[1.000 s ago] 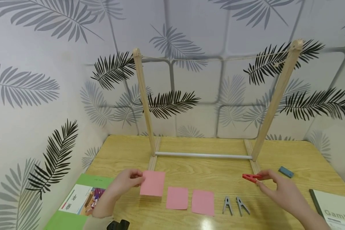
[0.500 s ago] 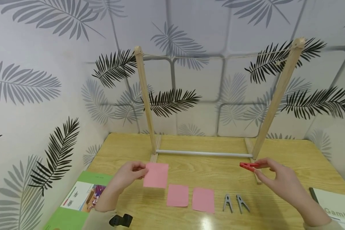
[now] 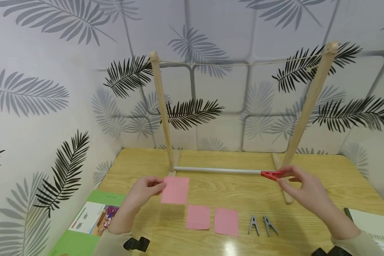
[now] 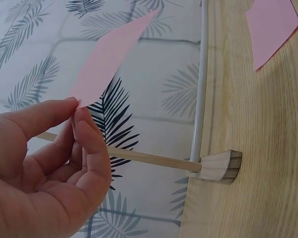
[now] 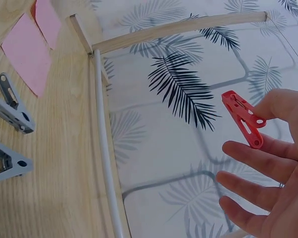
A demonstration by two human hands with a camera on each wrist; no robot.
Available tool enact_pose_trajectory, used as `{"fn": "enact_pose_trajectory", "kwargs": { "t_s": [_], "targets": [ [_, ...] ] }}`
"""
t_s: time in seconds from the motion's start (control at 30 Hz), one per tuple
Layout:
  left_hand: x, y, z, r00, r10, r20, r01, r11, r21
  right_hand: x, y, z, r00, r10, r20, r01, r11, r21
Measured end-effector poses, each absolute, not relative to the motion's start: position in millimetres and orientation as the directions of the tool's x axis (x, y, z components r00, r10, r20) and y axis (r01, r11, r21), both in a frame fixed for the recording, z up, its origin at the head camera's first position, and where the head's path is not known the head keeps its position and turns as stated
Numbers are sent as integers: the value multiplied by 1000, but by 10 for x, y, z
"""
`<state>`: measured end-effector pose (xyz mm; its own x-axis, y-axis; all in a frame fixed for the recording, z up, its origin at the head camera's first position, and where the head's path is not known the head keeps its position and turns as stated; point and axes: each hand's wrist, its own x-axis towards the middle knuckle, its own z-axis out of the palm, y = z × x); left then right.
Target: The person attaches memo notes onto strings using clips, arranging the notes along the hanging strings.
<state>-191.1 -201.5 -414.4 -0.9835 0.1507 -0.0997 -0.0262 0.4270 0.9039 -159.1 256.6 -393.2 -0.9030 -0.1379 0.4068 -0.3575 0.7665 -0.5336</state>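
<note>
My left hand (image 3: 146, 192) pinches a pink paper square (image 3: 175, 191) by its left edge, between thumb and forefinger, holding it above the table. In the left wrist view the same paper (image 4: 107, 62) stands out beyond the fingertips. My right hand (image 3: 307, 188) holds a red clothespin (image 3: 271, 175) by its handle end, between thumb and forefinger; the right wrist view shows the clothespin (image 5: 242, 118) with the other fingers spread. Two more pink squares, a left one (image 3: 198, 217) and a right one (image 3: 226, 222), lie on the table, beside two grey clothespins (image 3: 253, 225) (image 3: 270, 225).
A wooden frame with a left post (image 3: 162, 113) and a right post (image 3: 310, 103) stands at the back, a string (image 3: 243, 64) tied across its top and a white rod (image 3: 224, 170) below. A green book (image 3: 73, 240) lies left, a notebook (image 3: 371, 224) right.
Both hands have risen and moved forward over the table. The paper went up and slightly right; the red clothespin went up and left, now overlapping the rod's right end in the head view.
</note>
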Motion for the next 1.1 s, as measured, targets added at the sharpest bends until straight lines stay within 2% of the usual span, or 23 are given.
{"fn": "enact_pose_trajectory", "kwargs": {
  "t_s": [0.43,0.9,1.1],
  "targets": [
    [-2053,-1934,-3950,-982,185,-34,39,374,926,-1768,2411,-3676,-891,-157,426,-395,731,-556],
    [-2230,-1829,-3686,-989,146,21,66,315,947,-1968,2149,-3329,-885,-159,437,-419,681,-601],
    [-2280,-1792,-3584,-989,136,53,92,306,948,-2070,2099,-3183,-849,-170,500,-483,632,-606]
  ]
}}
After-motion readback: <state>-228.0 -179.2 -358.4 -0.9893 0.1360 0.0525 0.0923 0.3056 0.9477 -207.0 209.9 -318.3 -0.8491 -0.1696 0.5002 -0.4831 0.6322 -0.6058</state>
